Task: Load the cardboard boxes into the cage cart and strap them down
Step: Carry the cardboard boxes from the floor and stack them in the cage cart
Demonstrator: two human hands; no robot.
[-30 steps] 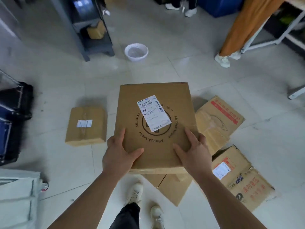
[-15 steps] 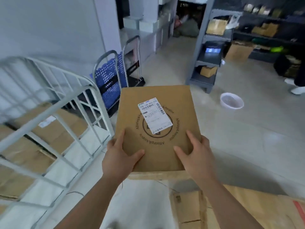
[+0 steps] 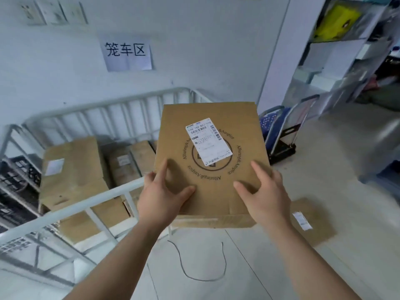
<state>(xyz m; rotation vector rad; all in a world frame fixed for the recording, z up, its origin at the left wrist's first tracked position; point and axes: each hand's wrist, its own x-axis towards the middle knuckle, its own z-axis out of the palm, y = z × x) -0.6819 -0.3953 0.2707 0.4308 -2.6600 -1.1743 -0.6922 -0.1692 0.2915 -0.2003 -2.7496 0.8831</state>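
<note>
You hold the flat brown cardboard box (image 3: pixel 207 113) beside the white metal cage cart (image 3: pixel 71 210), left hand (image 3: pixel 161 198) and right hand (image 3: pixel 264 195) fingers clamped on its near edge; brown cartons (image 3: pixel 73 169) lie inside the cart.

Brown cardboard box (image 3: pixel 212 152) with black circular print, white label (image 3: pixel 208 141); white-barred cage cart (image 3: pixel 91 204).

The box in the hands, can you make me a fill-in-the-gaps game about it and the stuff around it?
1. The number of hands gripping the cardboard box is ____: left hand and right hand.
2. The white shipping label is stuck on that box's ____ face.
3. Inside the cage cart lie more cardboard ____.
4. A smaller labelled box lies on the ____, right of the right hand.

Missing words: two; top; boxes; floor.
</note>
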